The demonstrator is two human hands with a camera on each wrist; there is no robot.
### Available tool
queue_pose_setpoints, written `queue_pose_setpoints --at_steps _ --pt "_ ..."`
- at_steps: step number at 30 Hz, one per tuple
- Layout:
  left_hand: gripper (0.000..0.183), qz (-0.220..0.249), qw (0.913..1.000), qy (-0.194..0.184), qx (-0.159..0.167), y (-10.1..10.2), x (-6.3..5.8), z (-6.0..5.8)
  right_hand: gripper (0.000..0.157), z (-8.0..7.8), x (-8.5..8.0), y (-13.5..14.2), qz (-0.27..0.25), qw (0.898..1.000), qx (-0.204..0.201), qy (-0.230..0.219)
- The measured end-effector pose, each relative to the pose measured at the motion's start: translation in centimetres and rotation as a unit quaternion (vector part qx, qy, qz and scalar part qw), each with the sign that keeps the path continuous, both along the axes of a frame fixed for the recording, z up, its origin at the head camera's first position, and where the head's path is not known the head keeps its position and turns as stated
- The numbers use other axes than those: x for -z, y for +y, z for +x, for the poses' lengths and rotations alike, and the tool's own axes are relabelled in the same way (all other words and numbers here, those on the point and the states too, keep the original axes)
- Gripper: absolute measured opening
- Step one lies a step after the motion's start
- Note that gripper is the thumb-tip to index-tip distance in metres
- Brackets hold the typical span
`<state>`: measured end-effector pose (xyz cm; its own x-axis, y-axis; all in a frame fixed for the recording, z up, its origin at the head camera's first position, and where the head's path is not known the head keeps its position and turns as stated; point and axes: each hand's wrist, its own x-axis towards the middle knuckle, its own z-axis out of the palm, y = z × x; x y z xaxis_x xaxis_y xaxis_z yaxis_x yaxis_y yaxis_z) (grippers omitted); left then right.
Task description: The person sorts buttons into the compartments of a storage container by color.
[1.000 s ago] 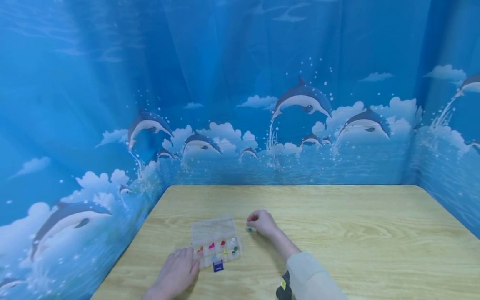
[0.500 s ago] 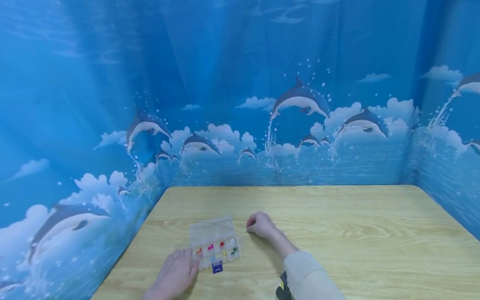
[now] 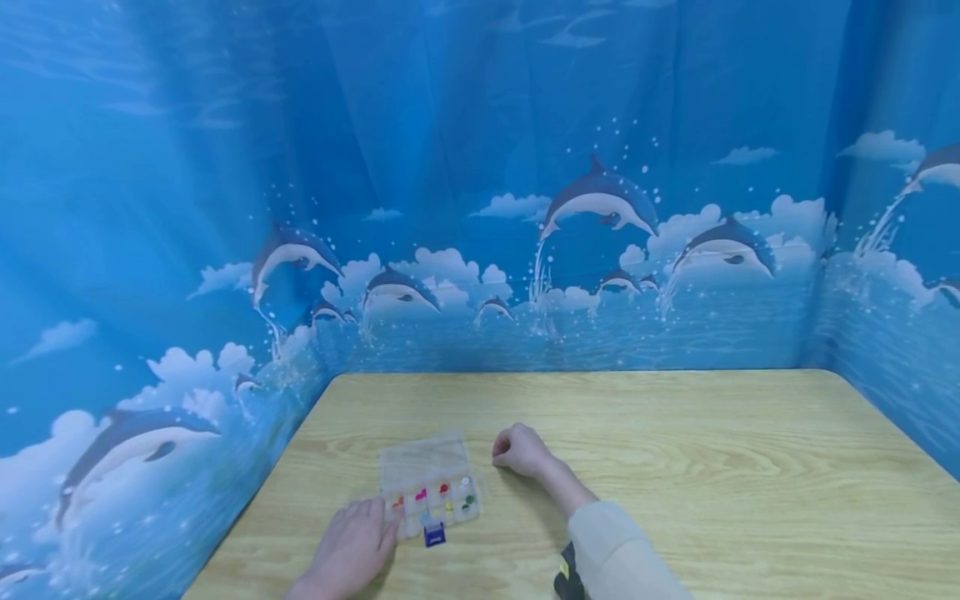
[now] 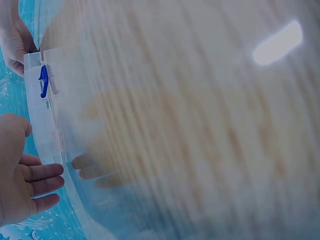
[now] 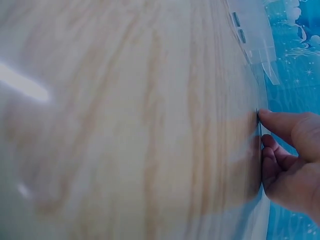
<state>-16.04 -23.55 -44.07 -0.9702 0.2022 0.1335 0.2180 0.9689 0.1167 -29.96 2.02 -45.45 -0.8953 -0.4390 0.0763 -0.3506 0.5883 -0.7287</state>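
A clear plastic compartment box (image 3: 408, 527) lies on the table with its see-through lid (image 3: 423, 462) folded back. Small orange, pink, red, yellow, green and white pieces sit in its cells, and a dark blue clasp (image 3: 434, 534) juts from its front side. My left hand (image 3: 352, 542) rests at the box's left end, its fingers straight in the left wrist view. Just right of the box, my right hand (image 3: 522, 452) is down at the tabletop with curled fingers. In the right wrist view its thumb tip meets a small dark piece (image 5: 258, 115), mostly hidden by the hand.
The wood-grain table (image 3: 712, 467) extends well to the right and behind the hands. A black object (image 3: 567, 575) with a yellow mark lies by the right sleeve (image 3: 622, 546). A blue dolphin-print curtain (image 3: 480, 208) encloses the table's back and sides.
My right hand has come down over the small teal piece that showed under its fingertips, hiding it in the head view. The left hand and the box have stayed put.
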Motion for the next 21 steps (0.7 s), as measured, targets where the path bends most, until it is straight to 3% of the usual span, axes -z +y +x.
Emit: queue_pose_setpoints --at_steps 14,21 --pt "0.020 0.002 0.9997 0.024 0.006 -0.18 0.18 0.09 0.014 0.34 -0.37 0.47 0.006 1.000 0.008 -0.009" --pt "0.019 0.007 0.9997 0.024 0.004 -0.13 -0.05 0.21 0.008 0.32 -0.66 0.97 -0.010 1.000 -0.002 -0.006"
